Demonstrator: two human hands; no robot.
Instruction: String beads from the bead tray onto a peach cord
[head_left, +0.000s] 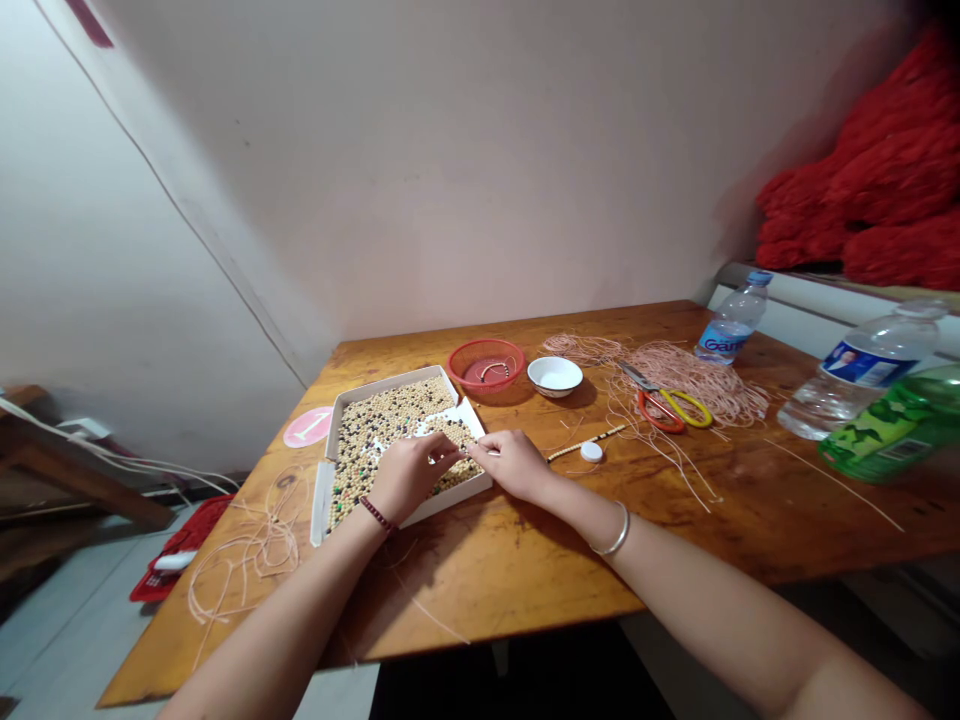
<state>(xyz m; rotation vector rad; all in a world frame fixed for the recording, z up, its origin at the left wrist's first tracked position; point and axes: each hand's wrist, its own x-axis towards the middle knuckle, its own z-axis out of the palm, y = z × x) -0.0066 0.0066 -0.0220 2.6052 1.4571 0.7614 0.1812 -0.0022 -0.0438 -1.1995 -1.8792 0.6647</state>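
Note:
My left hand [411, 472] is over the right part of a white box [322, 500] filled with cream, dark and green beads [390, 412]. Its thumb and fingertips are pinched together. Close beside it, my right hand [514, 462] also pinches at the box's right edge, its fingertips nearly meeting the left ones. Whatever lies between the fingertips is too small to make out. To the right of my right hand, a strung row of beads [592, 441] rests on the wooden table [525, 570] by a round white cap [592, 453].
Behind the box stand a red basket [486, 366] and a white bowl [555, 376]. Scissors [666, 402] lie on pink cords [697, 375]. Bottles [731, 322] stand at the right. Loose cords [259, 550] lie at the left, near a pink number disc [308, 428].

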